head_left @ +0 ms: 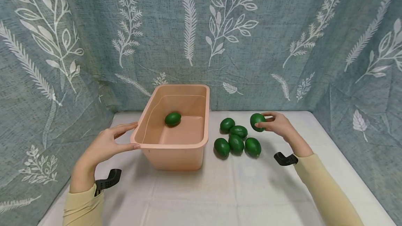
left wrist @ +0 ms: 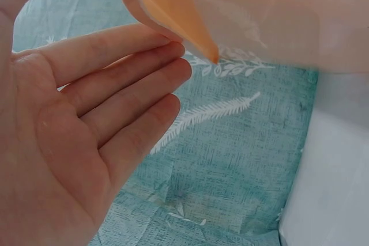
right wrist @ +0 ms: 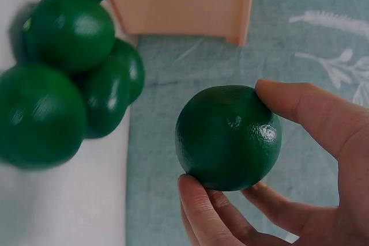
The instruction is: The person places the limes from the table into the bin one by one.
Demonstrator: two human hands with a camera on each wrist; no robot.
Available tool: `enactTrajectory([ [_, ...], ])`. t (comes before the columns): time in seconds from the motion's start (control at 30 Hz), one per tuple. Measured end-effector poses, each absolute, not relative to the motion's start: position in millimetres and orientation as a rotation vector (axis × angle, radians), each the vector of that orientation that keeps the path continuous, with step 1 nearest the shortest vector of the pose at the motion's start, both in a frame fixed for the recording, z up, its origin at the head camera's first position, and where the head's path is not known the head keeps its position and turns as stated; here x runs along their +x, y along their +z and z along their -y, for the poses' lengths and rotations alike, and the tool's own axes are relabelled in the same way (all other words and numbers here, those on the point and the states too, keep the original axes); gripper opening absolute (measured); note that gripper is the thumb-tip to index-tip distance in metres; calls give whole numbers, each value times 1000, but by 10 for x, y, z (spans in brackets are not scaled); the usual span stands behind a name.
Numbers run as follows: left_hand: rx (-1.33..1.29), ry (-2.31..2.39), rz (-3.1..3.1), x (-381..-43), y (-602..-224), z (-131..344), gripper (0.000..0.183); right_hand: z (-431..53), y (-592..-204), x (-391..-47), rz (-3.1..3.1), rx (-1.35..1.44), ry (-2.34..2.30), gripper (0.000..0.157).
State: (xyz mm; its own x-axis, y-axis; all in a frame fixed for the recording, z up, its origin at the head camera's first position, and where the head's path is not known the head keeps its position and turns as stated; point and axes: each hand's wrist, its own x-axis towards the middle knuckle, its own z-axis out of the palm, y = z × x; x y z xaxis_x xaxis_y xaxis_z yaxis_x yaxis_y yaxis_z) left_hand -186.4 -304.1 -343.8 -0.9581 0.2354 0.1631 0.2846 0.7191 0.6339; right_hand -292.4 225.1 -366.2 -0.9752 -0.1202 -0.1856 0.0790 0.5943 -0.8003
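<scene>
My right hand (head_left: 276, 125) pinches a glossy green lime (head_left: 257, 122) between thumb and fingers, held up over the back right of the table. In the right wrist view that same lime (right wrist: 228, 137) sits at the fingertips. Extended fingers of my left hand (head_left: 105, 144) touch the left rim of a peach plastic bin (head_left: 171, 158). The left wrist view shows the palm of this left hand (left wrist: 75, 125), fingertips at the bin's edge. One lime (head_left: 172, 118) lies inside the bin, near its far left.
Several more limes (head_left: 236, 144) lie in a cluster on the white-covered table (head_left: 216, 194), between the bin and my right hand. A teal cloth (head_left: 263, 62) with white leaf prints hangs behind the table and at both sides.
</scene>
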Motion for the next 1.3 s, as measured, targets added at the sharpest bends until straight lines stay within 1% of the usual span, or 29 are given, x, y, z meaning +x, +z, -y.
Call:
enactTrajectory([
  [0.3, -433, -1061, 2853, -1870, -3429, 3055, 74, -2030, -3496, -2953, -2623, -108, -1276, 81],
  [0.73, -422, -1082, 2851, -1879, -3444, 3060, 74, -1657, -3190, -3002, -2632, -230, -1291, 73],
  [1.3, -401, -1133, 2843, -1864, -3449, 3049, 74, -1032, -2910, -3030, -2641, -355, -1211, 69],
])
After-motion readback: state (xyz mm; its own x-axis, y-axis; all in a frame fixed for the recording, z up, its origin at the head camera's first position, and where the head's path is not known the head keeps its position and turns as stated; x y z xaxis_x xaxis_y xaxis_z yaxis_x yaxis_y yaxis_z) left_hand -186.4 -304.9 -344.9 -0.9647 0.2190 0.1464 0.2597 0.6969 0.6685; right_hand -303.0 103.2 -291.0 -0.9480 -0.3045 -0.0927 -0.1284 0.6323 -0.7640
